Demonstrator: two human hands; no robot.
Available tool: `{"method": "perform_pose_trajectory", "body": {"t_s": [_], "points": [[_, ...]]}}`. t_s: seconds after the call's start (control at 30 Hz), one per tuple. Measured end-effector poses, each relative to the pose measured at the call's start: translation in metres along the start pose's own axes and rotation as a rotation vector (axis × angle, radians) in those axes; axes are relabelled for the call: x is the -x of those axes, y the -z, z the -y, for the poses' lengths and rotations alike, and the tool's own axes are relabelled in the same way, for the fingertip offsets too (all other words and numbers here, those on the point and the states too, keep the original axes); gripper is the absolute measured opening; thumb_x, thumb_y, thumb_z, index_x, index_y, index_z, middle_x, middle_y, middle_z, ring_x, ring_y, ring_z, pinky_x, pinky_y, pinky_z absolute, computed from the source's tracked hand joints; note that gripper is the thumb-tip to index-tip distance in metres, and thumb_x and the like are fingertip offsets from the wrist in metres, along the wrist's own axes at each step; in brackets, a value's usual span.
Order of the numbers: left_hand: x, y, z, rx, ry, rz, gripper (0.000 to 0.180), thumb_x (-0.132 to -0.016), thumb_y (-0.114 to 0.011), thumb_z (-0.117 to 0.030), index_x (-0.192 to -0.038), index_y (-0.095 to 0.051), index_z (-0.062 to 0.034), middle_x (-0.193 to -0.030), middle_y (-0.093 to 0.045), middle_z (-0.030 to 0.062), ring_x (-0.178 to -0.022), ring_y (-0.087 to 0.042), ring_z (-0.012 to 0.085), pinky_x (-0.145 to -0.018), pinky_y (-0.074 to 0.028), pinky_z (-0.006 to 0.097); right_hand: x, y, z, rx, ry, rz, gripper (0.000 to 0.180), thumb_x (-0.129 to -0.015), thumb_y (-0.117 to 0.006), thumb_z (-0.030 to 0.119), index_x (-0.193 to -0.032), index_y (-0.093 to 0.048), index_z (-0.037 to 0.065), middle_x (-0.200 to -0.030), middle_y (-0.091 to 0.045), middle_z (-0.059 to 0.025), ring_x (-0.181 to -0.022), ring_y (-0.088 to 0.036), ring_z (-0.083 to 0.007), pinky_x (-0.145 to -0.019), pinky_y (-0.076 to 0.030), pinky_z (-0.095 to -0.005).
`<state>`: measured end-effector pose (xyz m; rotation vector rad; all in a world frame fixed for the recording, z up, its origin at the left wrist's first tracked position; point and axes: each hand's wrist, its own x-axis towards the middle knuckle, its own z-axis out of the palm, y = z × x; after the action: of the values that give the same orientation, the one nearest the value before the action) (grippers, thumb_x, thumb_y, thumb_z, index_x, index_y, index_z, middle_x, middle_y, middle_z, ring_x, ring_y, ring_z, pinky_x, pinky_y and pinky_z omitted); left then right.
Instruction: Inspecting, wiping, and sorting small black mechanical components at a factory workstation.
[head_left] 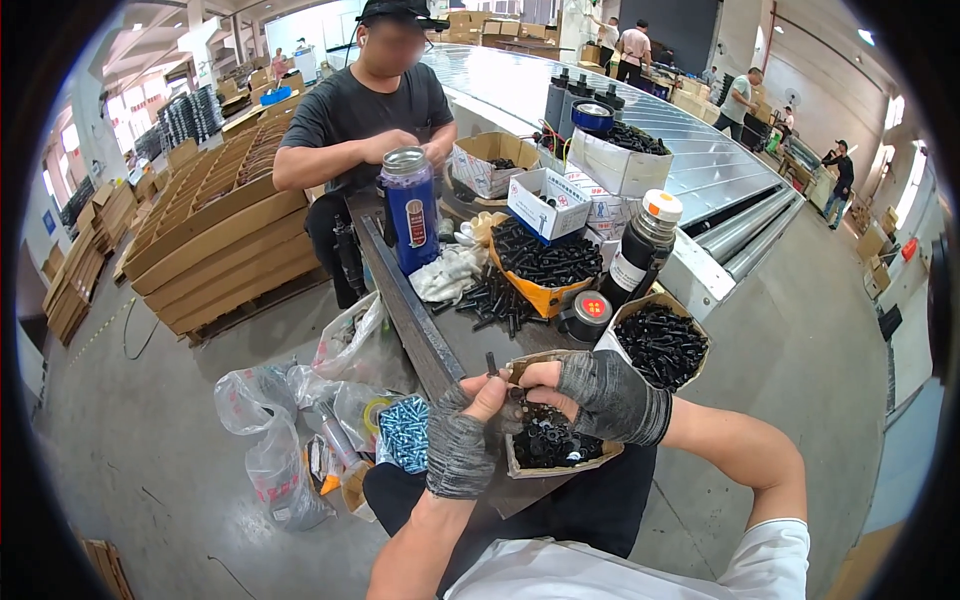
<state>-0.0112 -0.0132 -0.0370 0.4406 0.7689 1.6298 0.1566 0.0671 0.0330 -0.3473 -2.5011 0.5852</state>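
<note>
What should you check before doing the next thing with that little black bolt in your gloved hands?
1. Bolt pinched firmly in the left hand: ok, fingertips close around it.
2. Right hand meeting the left at the bolt: ok, fingers touch there.
3. Small part already on the bolt: cannot tell, fingers hide it.
4. Box of small black parts within reach: ok, right under the hands.
5. Box of black bolts nearby: ok, beside the right hand and full.
6. Co-worker's hands out of the way: ok, at the table's far end.
</note>
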Motion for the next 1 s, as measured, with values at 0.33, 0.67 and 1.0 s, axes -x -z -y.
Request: {"method": "perform_pose_trajectory", "body": {"t_s": [0.33, 0.67, 1.0], "points": [[-0.002, 0.016, -0.005, -0.008, -0.079, -0.090, 0.018, -0.090, -0.075, -0.014, -0.100, -0.066, -0.0027, -0.102, -0.070, 0.0087, -0.078, -0.068, 0.0181, -0.069, -0.055, 0.029, 0.010, 0.001, -0.028, -0.013, -0.234, 0.315, 0.015, -0.090, -0.066, 0.018, -0.097, -0.065, 0.005, -0.093, -0.067, -0.0152, -0.089, -0.067, -0.0346, -0.076, -0.053, -0.0430], [0.004, 0.017, -0.009, -0.142, -0.112, -0.057, 0.019, -0.088, -0.076, -0.010, -0.102, -0.066, -0.0024, -0.103, -0.071, 0.0108, -0.081, -0.069, 0.0186, -0.068, -0.057, 0.031, 0.020, -0.048, -0.052, 0.283, -0.271, 0.449, 0.026, -0.086, -0.065, 0.028, -0.098, -0.065, 0.004, -0.099, -0.063, -0.0171, -0.092, -0.065, -0.0379, -0.079, -0.051, -0.0474], [0.012, 0.008, -0.017, -0.381, -0.045, 0.024, 0.025, -0.089, -0.076, -0.017, -0.104, -0.070, 0.0021, -0.090, -0.073, 0.0095, -0.073, -0.068, 0.0146, -0.066, -0.055, 0.026, -0.012, 0.035, -0.012, -0.515, -0.611, 0.143, 0.024, -0.095, -0.066, 0.023, -0.104, -0.069, 0.001, -0.088, -0.069, -0.0033, -0.084, -0.063, -0.0095, -0.076, -0.051, -0.0272]]}}
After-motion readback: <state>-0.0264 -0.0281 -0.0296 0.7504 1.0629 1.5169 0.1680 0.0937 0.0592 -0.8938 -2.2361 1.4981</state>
